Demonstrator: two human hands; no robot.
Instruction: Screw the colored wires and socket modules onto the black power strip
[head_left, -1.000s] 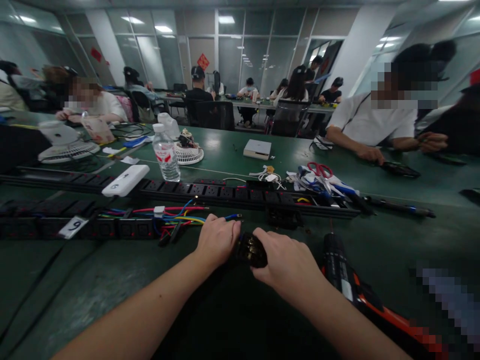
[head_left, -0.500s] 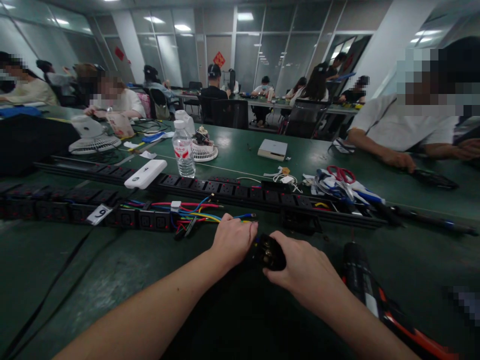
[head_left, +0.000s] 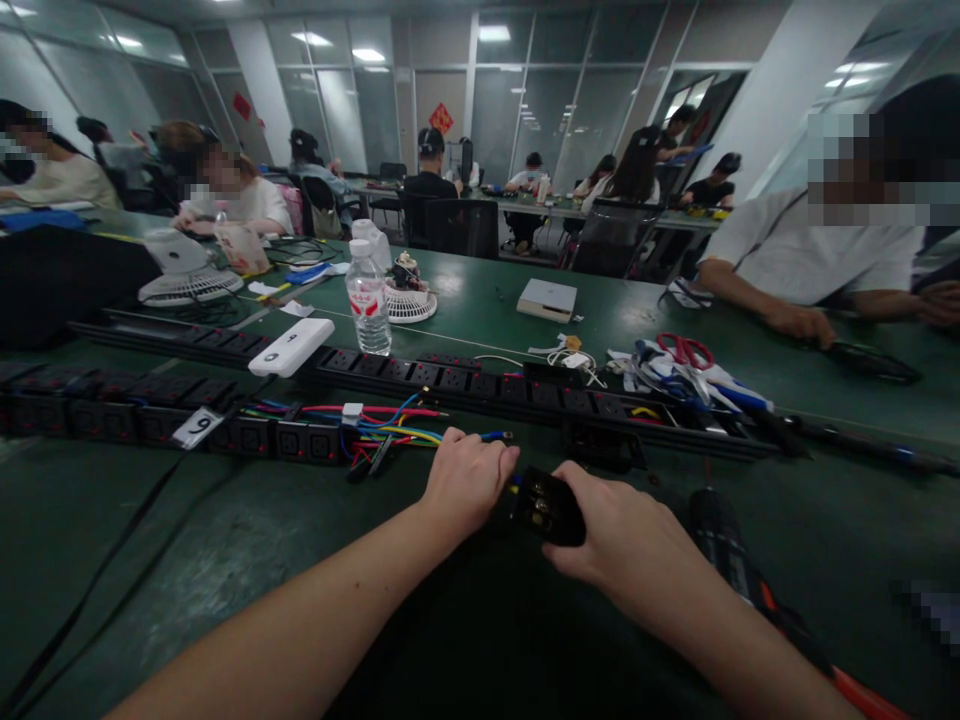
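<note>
My right hand [head_left: 600, 510] grips a small black block [head_left: 551, 507] with brass-coloured metal parts inside, its open face turned up. Just left of it, my left hand [head_left: 469, 475] is closed around the coloured wires [head_left: 409, 432], with yellow and blue ends showing by its fingertips. These wires come out of the right end of a long black socket strip [head_left: 251, 436] tagged with a number. Behind both hands runs a second long black strip [head_left: 450, 378] with a row of sockets.
A power drill [head_left: 724, 550] lies right of my right arm. Farther back are a water bottle [head_left: 367, 305], a white device [head_left: 291, 348], a fan [head_left: 187, 268] and red scissors [head_left: 684, 350]. A person [head_left: 817, 260] sits at the right.
My right hand has moved slightly right with the black block, which is tilted a little differently. My left hand is nearly where it was.
</note>
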